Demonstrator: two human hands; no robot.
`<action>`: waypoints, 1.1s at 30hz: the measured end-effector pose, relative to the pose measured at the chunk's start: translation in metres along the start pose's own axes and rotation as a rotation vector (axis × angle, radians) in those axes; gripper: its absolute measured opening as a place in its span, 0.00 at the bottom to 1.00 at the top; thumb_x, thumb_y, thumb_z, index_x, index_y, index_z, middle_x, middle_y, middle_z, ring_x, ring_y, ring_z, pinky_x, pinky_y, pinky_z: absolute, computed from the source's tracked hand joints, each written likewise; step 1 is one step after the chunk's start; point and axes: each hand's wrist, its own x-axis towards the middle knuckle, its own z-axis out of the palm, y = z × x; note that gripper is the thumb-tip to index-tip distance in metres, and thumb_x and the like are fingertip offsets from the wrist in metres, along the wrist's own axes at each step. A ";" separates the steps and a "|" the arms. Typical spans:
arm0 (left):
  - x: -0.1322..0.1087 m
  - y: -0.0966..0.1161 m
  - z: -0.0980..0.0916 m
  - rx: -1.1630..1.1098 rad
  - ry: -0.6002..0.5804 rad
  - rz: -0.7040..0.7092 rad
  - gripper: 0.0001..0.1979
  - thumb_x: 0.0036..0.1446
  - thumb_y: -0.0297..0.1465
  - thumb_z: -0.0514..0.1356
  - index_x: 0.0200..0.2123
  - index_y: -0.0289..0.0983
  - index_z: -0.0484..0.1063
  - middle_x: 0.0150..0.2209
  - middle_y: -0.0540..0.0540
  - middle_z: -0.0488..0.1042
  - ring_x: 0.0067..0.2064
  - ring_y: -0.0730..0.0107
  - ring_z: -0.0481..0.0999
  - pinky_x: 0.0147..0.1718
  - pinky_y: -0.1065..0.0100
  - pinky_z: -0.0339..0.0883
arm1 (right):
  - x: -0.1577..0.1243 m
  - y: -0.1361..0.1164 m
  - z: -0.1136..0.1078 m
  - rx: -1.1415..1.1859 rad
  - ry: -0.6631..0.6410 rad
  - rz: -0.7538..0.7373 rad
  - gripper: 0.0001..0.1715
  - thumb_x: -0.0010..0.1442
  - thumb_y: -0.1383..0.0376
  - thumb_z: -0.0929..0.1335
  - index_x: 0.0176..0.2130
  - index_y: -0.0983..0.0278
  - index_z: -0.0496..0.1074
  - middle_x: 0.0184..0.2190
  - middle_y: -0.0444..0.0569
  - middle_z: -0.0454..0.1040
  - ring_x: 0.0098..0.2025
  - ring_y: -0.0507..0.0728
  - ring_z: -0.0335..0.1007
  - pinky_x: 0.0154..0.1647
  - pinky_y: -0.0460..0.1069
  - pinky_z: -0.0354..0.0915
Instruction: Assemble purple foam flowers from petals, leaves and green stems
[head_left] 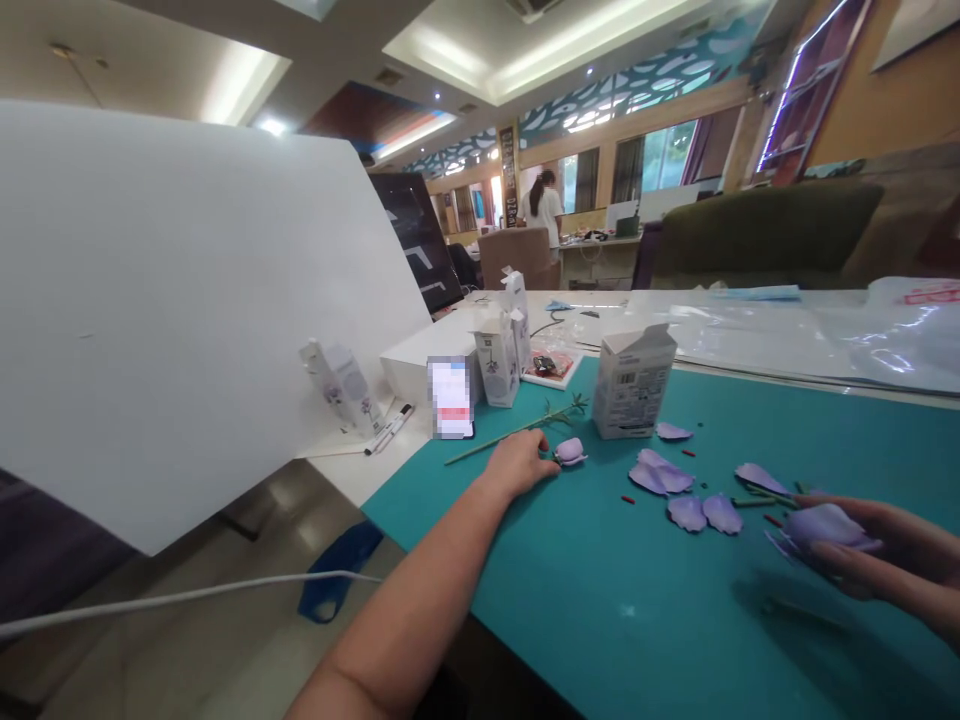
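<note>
My left hand (519, 463) rests on the teal mat (600, 600), its fingers curled and touching a small purple flower bud (570, 451). A thin green stem (517, 428) lies just behind that hand. My right hand (877, 560) at the right edge holds a purple flower piece made of petals (825, 524) between its fingers. Several loose purple petals (675, 480) lie on the mat between the two hands, with small red and green bits scattered among them.
An open grey-white carton (631, 380) stands on the mat behind the petals. Several small white boxes (499, 360), a phone (451, 398) and pens (390, 428) sit by a large white board (172, 310). Clear plastic sheeting (787, 340) covers the far table. A person stands far back.
</note>
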 end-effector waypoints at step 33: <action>0.014 0.111 0.053 -1.253 -0.576 0.160 0.33 0.42 0.27 0.66 0.55 0.35 0.66 0.38 0.46 0.72 0.35 0.73 0.72 0.45 0.60 0.66 | 0.005 -0.054 0.043 0.206 -0.121 0.076 0.37 0.37 0.47 0.73 0.45 0.59 0.72 0.36 0.53 0.80 0.38 0.66 0.77 0.36 0.53 0.75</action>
